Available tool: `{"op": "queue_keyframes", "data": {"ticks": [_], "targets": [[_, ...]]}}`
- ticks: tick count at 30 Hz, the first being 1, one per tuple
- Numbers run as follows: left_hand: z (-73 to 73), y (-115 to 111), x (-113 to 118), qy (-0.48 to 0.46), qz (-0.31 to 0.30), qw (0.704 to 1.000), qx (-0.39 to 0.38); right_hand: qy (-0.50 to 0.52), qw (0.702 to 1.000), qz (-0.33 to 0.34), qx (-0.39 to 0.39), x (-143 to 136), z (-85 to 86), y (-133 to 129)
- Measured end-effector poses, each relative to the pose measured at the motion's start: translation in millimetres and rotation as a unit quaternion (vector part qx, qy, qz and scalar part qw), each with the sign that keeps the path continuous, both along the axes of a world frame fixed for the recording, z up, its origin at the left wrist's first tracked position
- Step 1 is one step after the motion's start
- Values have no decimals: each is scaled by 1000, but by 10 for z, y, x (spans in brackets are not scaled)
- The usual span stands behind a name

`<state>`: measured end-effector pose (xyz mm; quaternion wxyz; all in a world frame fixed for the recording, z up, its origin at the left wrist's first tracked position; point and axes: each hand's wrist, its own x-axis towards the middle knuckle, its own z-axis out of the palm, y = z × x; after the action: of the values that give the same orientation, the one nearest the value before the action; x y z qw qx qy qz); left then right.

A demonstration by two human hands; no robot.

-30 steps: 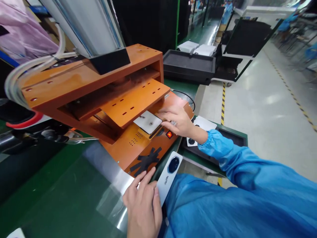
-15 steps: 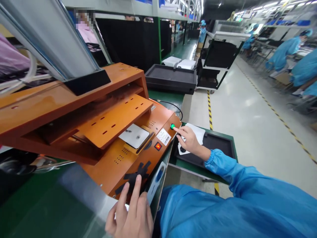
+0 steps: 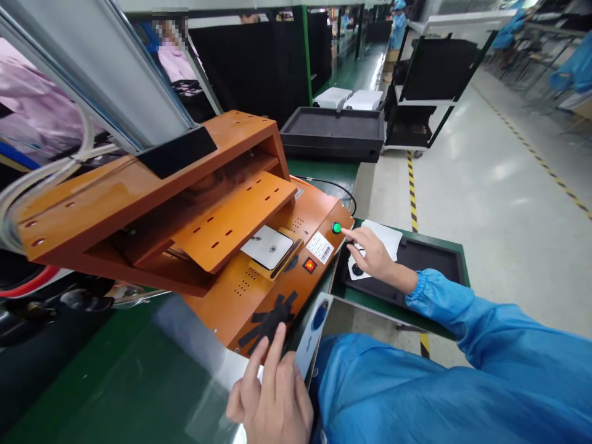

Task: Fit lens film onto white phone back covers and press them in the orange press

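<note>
My right hand [image 3: 374, 254] points its index finger at a lit green push button [image 3: 337, 228] on an orange press machine [image 3: 319, 213]. The fingertip is at the button's right edge; whether it touches is hard to tell. My left hand [image 3: 276, 394] has its index and middle fingers stretched out over black tape [image 3: 277, 314] on the machine's front panel, holding nothing visible. Under the raised orange press plate [image 3: 240, 216], a flat white panel with dark marks [image 3: 269, 246] lies in a yellowish fixture [image 3: 289, 259]. A red lit switch [image 3: 309, 265] and a label [image 3: 320, 246] are between the hands.
Beside my right wrist, a black tray [image 3: 430, 262] holds white pieces [image 3: 382, 237]. Another black tray [image 3: 333, 135] stands behind the machine with white items [image 3: 363, 100] beyond it. A wheeled cart [image 3: 437, 74] stands by the aisle. Other people work farther off.
The camera view has shifted, so the machine appears farther right. My right fingertip is slightly farther from the green button's middle. My left hand remains by the black tape.
</note>
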<state>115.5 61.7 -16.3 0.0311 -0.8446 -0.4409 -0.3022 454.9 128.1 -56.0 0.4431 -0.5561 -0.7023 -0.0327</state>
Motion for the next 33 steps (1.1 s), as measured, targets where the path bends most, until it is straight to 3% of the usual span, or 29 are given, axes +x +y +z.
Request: {"op": "queue_keyframes", "data": {"ticks": [3, 5, 7, 9, 11, 13, 14, 16, 18, 21, 27, 31, 33], "targets": [[-47, -175, 112, -58, -14, 997, -39, 121, 980, 142, -74, -276, 26, -505], [-139, -272, 244, -90, -38, 991, -88, 236, 922, 238, -192, -572, 6, -911], [-245, -337, 392, -101, -73, 983, -136, 345, 855, 251, -296, -834, -61, -1214], [-335, -373, 506, -86, -106, 977, -165, 402, 828, 191, -340, -904, -182, -1328], [-399, -396, 541, -71, -128, 971, -187, 351, 864, 65, -355, -692, -335, -1264], [-445, -424, 496, -80, -128, 966, -211, 209, 904, -95, -360, -252, -487, -1094], [-466, -443, 455, -90, -129, 962, -223, 166, 906, -143, -362, 8, -558, -996], [-503, -483, 371, -110, -133, 955, -241, 111, 902, -179, -378, 499, -690, -818], [-524, -521, 317, -116, -155, 950, -246, 56, 895, -170, -409, 849, -815, -686], [-483, -568, 302, -109, -178, 945, -253, -26, 886, -123, -445, 1052, -996, -550], [-240, -660, 200, -111, -145, 933, -309, -156, 888, -89, -423, 1086, -1241, -335], [-107, -703, -169, -114, -76, 937, -321, -214, 903, -114, -354, 1061, -1273, -288], [-57, -622, -453, -128, -7, 942, -310, -234, 926, -75, -286, 887, -1224, -306]]}}
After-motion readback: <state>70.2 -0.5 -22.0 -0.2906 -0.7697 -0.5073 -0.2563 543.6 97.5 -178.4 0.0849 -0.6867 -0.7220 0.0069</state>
